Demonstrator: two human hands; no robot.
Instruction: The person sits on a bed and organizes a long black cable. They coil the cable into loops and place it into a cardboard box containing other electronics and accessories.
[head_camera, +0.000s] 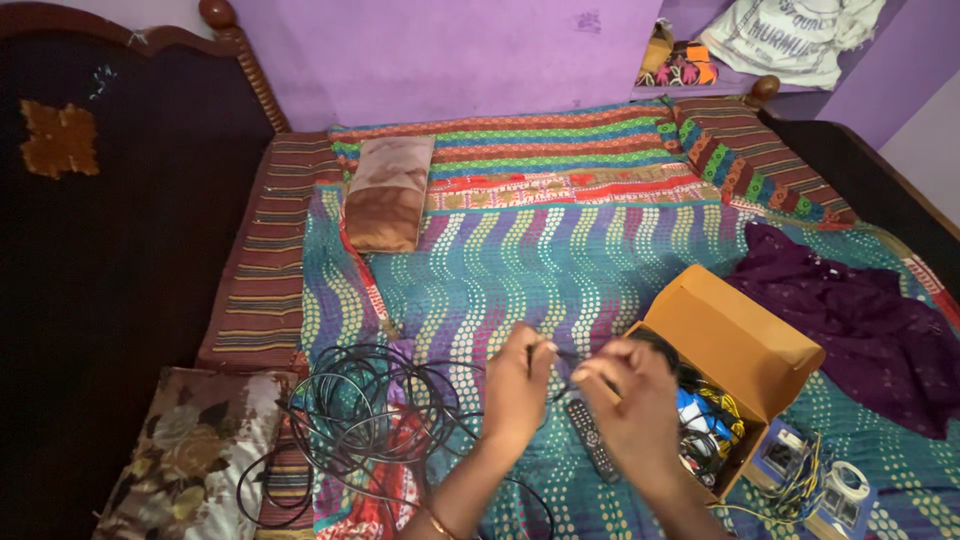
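Head view: my left hand (515, 385) and right hand (625, 395) both pinch a thin black cable (560, 357); loose coils (375, 410) left of them could snag and knot.

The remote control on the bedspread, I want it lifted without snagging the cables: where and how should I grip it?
Pinch the remote control across its long narrow sides at the upper half, coming straight down from above. It lies flat between the left hand and right hand; the box of cables crowds its right side.
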